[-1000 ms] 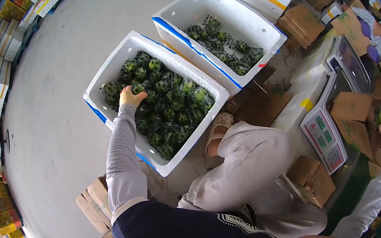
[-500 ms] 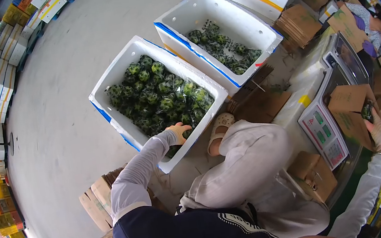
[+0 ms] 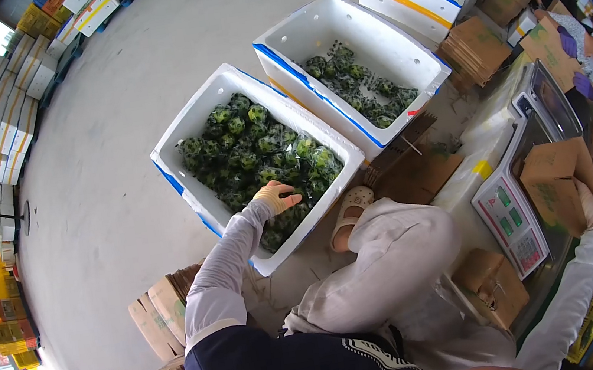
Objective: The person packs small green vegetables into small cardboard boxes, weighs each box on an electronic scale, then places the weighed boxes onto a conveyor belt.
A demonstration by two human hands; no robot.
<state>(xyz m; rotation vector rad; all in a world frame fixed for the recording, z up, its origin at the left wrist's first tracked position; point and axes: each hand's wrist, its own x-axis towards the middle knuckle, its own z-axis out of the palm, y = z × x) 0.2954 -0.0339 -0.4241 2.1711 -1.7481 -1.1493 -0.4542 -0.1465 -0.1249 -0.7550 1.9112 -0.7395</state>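
Moved: my left hand [image 3: 275, 197], from the near rim of the foam box [image 3: 190, 113] onto the bagged green fruit [image 3: 246, 146] inside. Fingers are curled over the fruit; I cannot tell whether they grasp it. My right hand [image 3: 589, 200] is at the cardboard carton [image 3: 555, 185] on the scale [image 3: 506, 213], its grip hidden. A second foam box [image 3: 313, 29] stands beyond the left hand.

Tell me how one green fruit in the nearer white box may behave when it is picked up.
The green fruits look round, so one would probably roll if pushed. Shiny clear film seems to cover them, so one may slip under the left hand. They lie piled in the white box, so neighbours could shift.
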